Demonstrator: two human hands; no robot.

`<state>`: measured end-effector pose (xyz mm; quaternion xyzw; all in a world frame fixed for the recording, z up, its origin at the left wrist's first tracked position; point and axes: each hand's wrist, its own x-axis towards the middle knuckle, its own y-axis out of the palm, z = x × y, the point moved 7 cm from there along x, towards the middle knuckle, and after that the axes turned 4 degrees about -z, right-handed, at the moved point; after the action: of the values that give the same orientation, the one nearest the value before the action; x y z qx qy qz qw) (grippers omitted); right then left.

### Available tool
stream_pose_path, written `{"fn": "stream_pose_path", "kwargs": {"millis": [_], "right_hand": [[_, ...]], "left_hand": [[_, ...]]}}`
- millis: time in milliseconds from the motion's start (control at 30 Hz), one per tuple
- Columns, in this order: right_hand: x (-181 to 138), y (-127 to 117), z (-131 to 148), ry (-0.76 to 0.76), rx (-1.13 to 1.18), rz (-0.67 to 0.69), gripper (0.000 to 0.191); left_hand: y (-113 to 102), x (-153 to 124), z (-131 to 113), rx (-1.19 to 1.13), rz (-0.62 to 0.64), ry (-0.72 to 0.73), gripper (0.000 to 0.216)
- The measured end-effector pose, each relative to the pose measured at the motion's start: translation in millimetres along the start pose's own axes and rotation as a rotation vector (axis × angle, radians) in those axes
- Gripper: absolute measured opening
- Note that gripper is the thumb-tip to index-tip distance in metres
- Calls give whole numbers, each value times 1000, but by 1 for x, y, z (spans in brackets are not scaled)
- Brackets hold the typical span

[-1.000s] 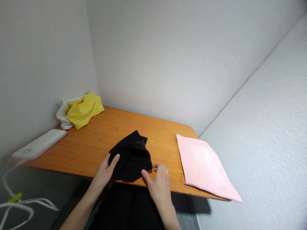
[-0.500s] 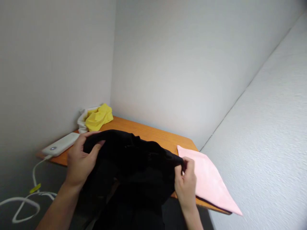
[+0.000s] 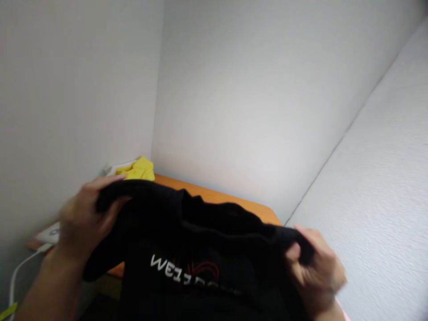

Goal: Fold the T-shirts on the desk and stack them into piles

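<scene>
I hold a black T-shirt (image 3: 197, 254) stretched out in front of me, white letters and a red mark showing on it. My left hand (image 3: 83, 220) is closed on its left shoulder edge. On the opposite side, my right hand (image 3: 317, 267) is closed on the shirt's other end, and both hands are blurred by motion. The shirt hangs above the near part of an orange wooden table (image 3: 214, 198) and hides most of it.
A yellow cloth (image 3: 137, 169) lies on a white cloth in the table's far left corner. A white flat device (image 3: 48, 232) with a white cable (image 3: 18, 272) sits at the left edge. Pale walls close in behind and at both sides.
Both hands picked the black shirt up off the table, raised it and spread it wide, so its print now shows. The pink folded cloth is now hidden from view.
</scene>
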<state>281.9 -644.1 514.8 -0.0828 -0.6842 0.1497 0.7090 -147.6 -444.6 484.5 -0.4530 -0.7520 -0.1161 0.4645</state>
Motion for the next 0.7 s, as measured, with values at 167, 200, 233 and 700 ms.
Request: {"fn": "stream_pose_path", "kwargs": {"millis": [167, 200, 233, 700], "right_hand": [[26, 136, -8, -115, -132, 345, 35], [15, 159, -9, -107, -164, 456, 36], [0, 179, -10, -96, -188, 570, 36], [-155, 240, -34, 249, -174, 1320, 72]], "left_hand": [[92, 25, 6, 241, 254, 241, 47], [109, 17, 13, 258, 330, 262, 45], [126, 4, 21, 270, 435, 273, 43], [180, -139, 98, 471, 1082, 30, 73]]}}
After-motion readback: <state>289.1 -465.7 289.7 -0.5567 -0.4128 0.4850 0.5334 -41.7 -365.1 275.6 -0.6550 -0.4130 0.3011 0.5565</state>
